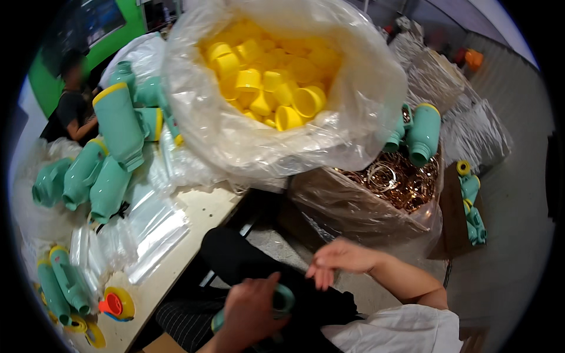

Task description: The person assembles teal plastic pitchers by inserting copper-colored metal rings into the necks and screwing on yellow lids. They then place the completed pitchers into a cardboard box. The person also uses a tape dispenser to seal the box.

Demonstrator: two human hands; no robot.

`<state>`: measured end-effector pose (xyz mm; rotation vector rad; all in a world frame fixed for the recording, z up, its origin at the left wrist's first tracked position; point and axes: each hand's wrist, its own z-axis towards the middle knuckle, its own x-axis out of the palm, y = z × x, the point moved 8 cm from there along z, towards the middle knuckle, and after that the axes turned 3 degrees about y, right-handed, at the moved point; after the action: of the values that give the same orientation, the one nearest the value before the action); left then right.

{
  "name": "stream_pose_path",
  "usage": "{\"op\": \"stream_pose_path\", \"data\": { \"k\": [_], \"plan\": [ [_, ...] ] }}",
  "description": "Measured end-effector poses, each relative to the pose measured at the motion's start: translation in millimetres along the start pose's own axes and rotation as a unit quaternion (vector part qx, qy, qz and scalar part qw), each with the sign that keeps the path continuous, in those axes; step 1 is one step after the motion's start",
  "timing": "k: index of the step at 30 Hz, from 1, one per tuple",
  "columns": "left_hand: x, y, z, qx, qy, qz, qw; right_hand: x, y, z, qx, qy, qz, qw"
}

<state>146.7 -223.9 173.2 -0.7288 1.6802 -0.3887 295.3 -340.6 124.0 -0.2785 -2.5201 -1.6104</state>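
While the left hand wraps a green bottle, the right hand hangs loosely curled, apparently empty.
Bottle: beneath left palm; probably light, stiff, slick; best held round its body.

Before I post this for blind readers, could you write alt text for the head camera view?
A person's left hand holds a green piece over black trousers, the right hand open nearby. Beyond, a large translucent plastic bag holds yellow cup-like pieces; more green pieces lie at left, and coppery loops fill a plastic-covered container at right.
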Motion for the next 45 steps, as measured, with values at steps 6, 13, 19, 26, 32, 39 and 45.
{"op": "stream_pose_path", "data": {
  "k": [6,13,19,26,32,39,45],
  "plan": [
    [-73,99,-81,-0.11,-0.304,-0.349,0.88,-200,72,-159,-0.081,-0.61,-0.371,0.695],
    [-26,177,-76,-0.18,-0.285,-0.399,0.853,-297,24,-144,0.29,-0.599,-0.498,0.556],
    [-18,192,-108,-0.2,-0.315,-0.41,0.832,-302,38,-166,0.204,-0.607,-0.476,0.603],
    [13,219,-108,-0.179,-0.339,-0.458,0.802,-314,44,-214,0.012,-0.593,-0.288,0.752],
    [17,211,-124,-0.146,-0.367,-0.528,0.752,-181,106,-138,-0.204,-0.562,-0.221,0.771],
    [10,186,-126,-0.084,-0.365,-0.587,0.718,40,116,100,-0.411,-0.195,-0.218,0.863],
    [18,183,-158,-0.096,-0.402,-0.572,0.708,108,79,193,-0.25,0.005,0.121,0.961]
  ]
}}
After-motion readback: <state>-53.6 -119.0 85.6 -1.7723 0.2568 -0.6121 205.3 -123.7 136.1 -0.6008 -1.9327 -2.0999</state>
